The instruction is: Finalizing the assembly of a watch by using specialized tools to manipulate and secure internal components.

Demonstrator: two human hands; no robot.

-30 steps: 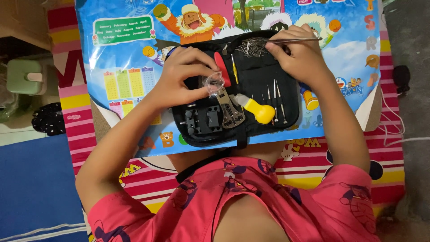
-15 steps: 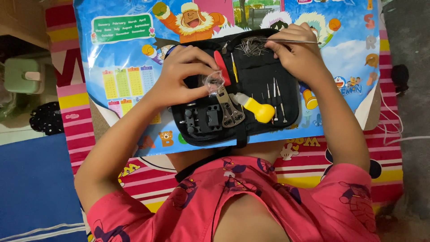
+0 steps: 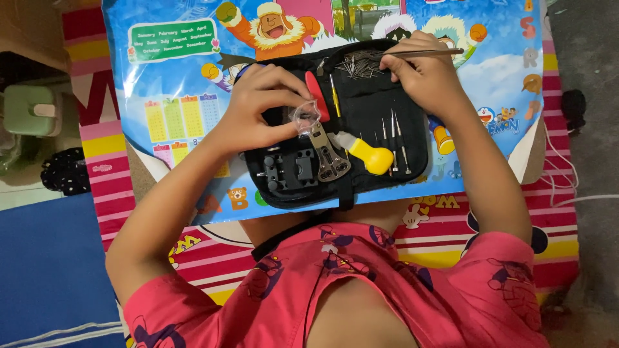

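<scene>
Left hand (image 3: 258, 109) pinches a small clear bag (image 3: 304, 118) between thumb and fingers, over the left half of the open black case (image 3: 412, 122). Right hand (image 3: 425, 80) is closed on thin tweezers (image 3: 429, 53), their tips pointing right past the case's top edge, knuckles just beside a loose pile of pins (image 3: 358, 64) in the case's upper part.

Inside the case: red tool (image 3: 316, 96) upright, just right of the bag; thin yellow tool (image 3: 334, 96) beside it; metal wrench (image 3: 327, 153) under the bag; yellow-handled knife (image 3: 366, 153) lying slanted at centre; a row of small drivers (image 3: 393, 138) to its right; black holder block (image 3: 290, 173) at lower left.

Case lies on a bright blue cartoon poster (image 3: 174, 77). Green rounded label (image 3: 171, 40) sits at the poster's top left, with yellow and orange chart columns (image 3: 177, 119) below it and coloured letters down the right edge. Poster rests on a pink, red and yellow striped mat (image 3: 109, 161).

Open room: bare poster left of the case and a narrower strip to its right. Case's near edge almost meets the person's red shirt (image 3: 335, 290). Blue mat (image 3: 45, 270) at lower left, green box (image 3: 29, 109) off the left edge, white cable (image 3: 567, 187) at the right.
</scene>
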